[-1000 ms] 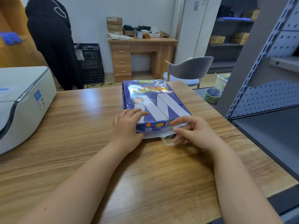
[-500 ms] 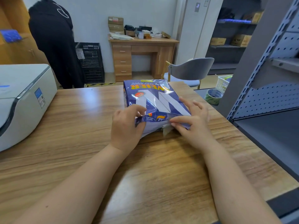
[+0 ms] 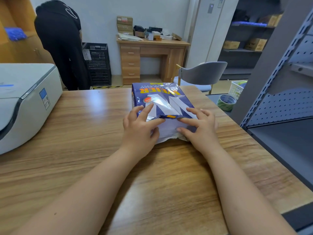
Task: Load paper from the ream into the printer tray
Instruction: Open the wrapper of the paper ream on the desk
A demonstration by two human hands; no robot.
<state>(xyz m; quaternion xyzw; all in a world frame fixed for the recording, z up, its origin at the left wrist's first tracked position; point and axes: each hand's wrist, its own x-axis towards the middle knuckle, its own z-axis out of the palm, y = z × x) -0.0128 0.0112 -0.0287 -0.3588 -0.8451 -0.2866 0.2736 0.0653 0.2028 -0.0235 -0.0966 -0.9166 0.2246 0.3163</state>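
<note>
- The blue glossy-wrapped rectangular ream of copy paper [image 3: 159, 102] lies flat on the wood-grain table [image 3: 84, 150], directly ahead of the person and well apart from the white and grey printer [image 3: 25, 102] at the table's left edge.
- The wrapper is already torn open at the near end — white sheet edges show there, with the blue flap bunched up above them.
- The left hand [image 3: 138, 128] has its fingers spread, fingertips pressing on the wrapper's top and thumb lying against the exposed paper edge; it is not clamped on anything.
- The right hand [image 3: 201, 124] likewise has its fingers splayed, forefinger tucked under the raised flap and thumb against the lower sheet edges.
- Risk: pulling the flap hard could rip the wrapper unevenly, leaving the stack pinched inside so sheets crease or dog-ear as they come out.
- Risk: fingertips dragging across the exposed edges may fan or curl the top sheets — bent corners probably feed badly.
- Risk: the wrapping looks slick, so the whole ream may slide away across the smooth table instead of releasing paper unless one hand pins it.
- The printer's tray is not visible, so whether it is open I cannot tell; carrying a loose stack across that gap invites skewing.
</note>
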